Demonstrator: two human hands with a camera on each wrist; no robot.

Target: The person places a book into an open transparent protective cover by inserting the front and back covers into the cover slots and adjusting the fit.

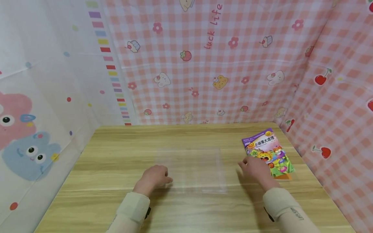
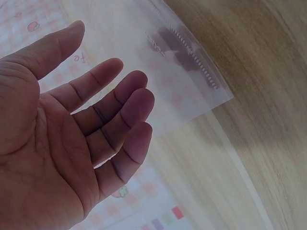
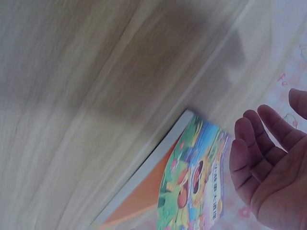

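Note:
A thin clear plastic sleeve (image 1: 195,170) lies flat in the middle of the wooden table; one corner and a row of small embossed marks show in the left wrist view. My left hand (image 1: 155,177) hovers at the sleeve's left side, fingers loosely bent and nothing in the palm, as the left-hand view (image 2: 72,124) confirms. A colourful children's storybook (image 1: 272,153) with a purple top band lies at the right. Above its left edge is my right hand (image 1: 256,170), relaxed and holding nothing. The book's cover (image 3: 192,177) stands a little raised over an orange page in the right wrist view.
The wooden table (image 1: 122,142) meets a pink checked curtain (image 1: 186,71) at the back. Another checked cloth (image 1: 335,106) hangs along the right side, and a white cartoon-print cloth (image 1: 58,106) along the left.

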